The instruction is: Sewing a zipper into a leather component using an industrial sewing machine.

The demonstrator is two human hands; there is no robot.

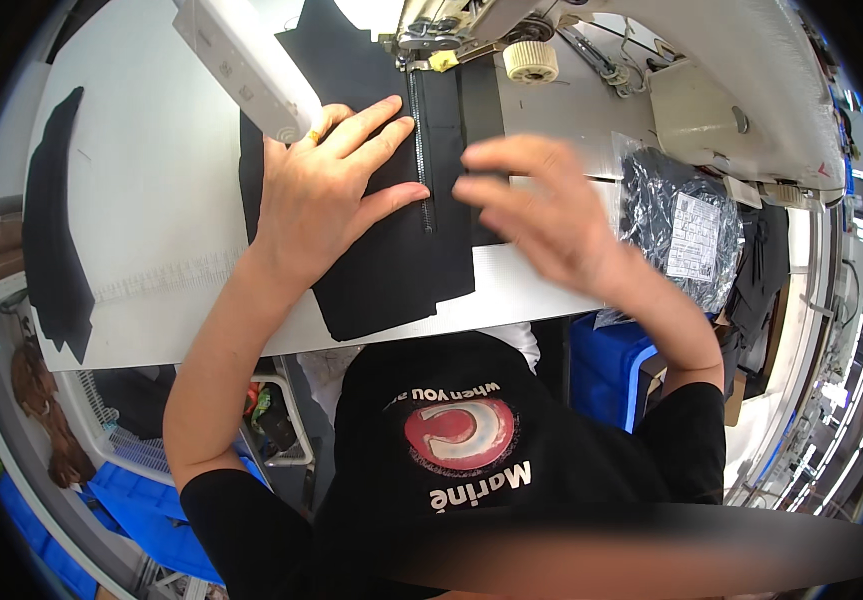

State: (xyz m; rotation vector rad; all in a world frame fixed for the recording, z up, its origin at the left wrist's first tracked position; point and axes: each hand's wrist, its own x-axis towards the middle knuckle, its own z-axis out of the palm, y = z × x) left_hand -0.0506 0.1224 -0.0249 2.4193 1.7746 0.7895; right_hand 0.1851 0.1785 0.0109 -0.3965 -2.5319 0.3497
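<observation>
A black fabric piece (381,285) lies on the white table with a zipper (419,150) running lengthwise along it. The zipper's far end reaches the presser foot area (413,62) of a sewing machine (451,30). My left hand (316,195) rests on the fabric, fingers spread and thumb stretched out to the zipper's edge. To the right of the zipper is my right hand (551,205), blurred by motion. Its fingers are apart with nothing seen between them, and it appears to be above the fabric's right edge.
A white elongated housing (246,65) juts in from the far left, close over my left hand. A narrow black fabric strip (56,230) lies on the left. To the right sits a clear plastic-wrapped dark bundle (676,225), with a blue bin (606,370) below the table.
</observation>
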